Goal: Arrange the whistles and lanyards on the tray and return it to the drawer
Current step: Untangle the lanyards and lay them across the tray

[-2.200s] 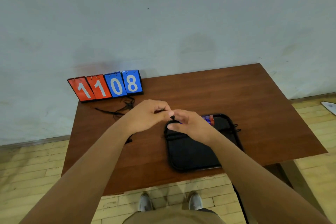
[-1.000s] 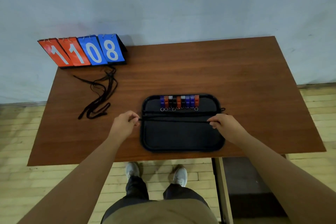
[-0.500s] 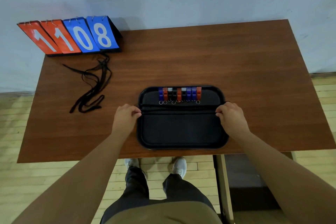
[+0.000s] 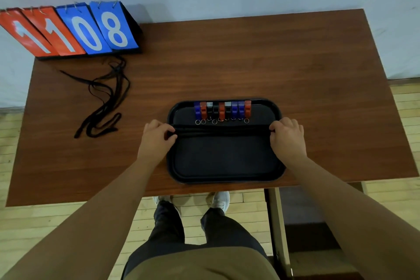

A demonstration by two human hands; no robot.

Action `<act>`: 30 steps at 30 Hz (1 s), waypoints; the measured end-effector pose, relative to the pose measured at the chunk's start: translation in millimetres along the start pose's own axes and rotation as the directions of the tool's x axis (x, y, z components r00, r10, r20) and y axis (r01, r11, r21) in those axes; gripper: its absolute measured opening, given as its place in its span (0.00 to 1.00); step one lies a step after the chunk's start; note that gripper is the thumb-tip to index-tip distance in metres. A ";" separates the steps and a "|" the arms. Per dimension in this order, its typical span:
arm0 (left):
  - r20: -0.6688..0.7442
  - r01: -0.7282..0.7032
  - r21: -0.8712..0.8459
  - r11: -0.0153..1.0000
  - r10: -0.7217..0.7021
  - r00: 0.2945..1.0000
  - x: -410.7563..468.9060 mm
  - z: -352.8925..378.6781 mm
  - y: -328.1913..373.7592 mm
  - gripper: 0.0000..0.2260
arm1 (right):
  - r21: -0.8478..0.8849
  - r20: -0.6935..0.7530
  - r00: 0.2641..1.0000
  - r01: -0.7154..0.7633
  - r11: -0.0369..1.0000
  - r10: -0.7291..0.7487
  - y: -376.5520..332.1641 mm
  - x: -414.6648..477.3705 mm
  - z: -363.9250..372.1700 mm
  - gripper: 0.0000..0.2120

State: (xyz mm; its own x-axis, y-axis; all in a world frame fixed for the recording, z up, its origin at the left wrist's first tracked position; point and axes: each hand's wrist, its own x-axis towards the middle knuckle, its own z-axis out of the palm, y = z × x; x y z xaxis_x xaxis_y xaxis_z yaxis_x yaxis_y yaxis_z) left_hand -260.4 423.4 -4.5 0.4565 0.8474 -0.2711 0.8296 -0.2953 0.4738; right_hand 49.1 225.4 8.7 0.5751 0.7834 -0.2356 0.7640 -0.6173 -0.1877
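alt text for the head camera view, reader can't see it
The left hand and right hand pinch the ends of a black lanyard stretched across a black tray, below a row of whistles. More lanyards lie loose on the table, by a scoreboard reading 1108.

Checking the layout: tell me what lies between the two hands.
In the head view, black lanyards stretch across the tray from the left hand to the right hand.

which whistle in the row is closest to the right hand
The orange whistle ending the row on the right; every other whistle sits further from the right hand.
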 end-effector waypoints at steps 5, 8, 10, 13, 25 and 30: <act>0.007 0.003 -0.016 1.000 -0.003 1.000 4.0 -27.6 -9.2 0.04 | 0.114 -0.007 1.000 -0.020 0.993 0.021 -30.9 0.5 -16.5 0.11; 0.000 0.030 -0.009 1.000 -0.030 1.000 8.6 -53.5 -27.8 0.05 | 0.144 0.003 0.999 0.044 0.989 -0.045 -73.1 6.2 -24.8 0.13; -0.005 0.050 -0.027 0.998 -0.050 0.999 11.4 -71.7 -43.7 0.05 | 0.166 -0.004 0.996 0.094 0.982 -0.094 -109.6 11.2 -26.8 0.13; -0.021 0.069 -0.023 0.997 -0.070 0.997 14.3 -97.9 -71.3 0.06 | 0.233 -0.007 0.986 0.166 0.958 -0.169 -171.0 17.8 -25.0 0.13; 0.119 0.088 0.053 0.995 -0.094 0.988 24.0 -134.5 -181.2 0.13 | 0.244 0.292 0.905 0.243 0.939 -0.310 -371.8 5.7 43.4 0.19; 0.168 0.022 0.107 0.994 -0.039 0.985 27.7 -122.7 -208.1 0.14 | 0.216 0.322 0.885 0.277 0.936 -0.336 -418.1 5.4 78.4 0.23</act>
State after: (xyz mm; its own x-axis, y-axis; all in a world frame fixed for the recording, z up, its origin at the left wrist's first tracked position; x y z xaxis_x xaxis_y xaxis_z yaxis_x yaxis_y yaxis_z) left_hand -459.9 562.5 -7.8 0.4710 0.7722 -0.4264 0.8688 -0.3223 0.3759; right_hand -290.1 482.1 11.2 0.1581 0.8779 -0.4521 0.8116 -0.3763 -0.4469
